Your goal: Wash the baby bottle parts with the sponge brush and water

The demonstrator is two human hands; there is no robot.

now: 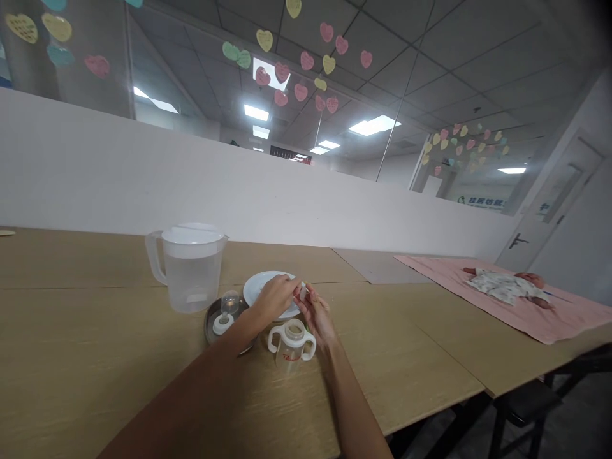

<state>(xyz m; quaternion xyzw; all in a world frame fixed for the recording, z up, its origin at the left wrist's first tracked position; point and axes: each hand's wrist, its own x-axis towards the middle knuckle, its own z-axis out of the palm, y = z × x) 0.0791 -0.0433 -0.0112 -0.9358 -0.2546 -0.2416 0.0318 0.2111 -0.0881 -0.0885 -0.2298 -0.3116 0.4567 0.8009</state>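
Note:
My left hand (278,297) and my right hand (317,313) meet over the front right edge of a white plate (255,285). Both have their fingers closed on a small whitish object (303,292), too small and too covered to name. Just below them a clear baby bottle (288,358) with two white handles and red lettering stands upright, its top uncovered. Left of it, partly behind my left forearm, is a round metal dish (209,329). In the dish lie a white bottle ring with a teat (222,324) and a clear dome cap (230,302).
A lidded translucent pitcher (192,274) stands behind the dish on the wooden table (95,338). On the right, a baby doll (502,285) in patterned clothes lies on a pink cloth (530,324). A dark stool (530,405) is below the table's right edge. A white wall (95,172) rises behind.

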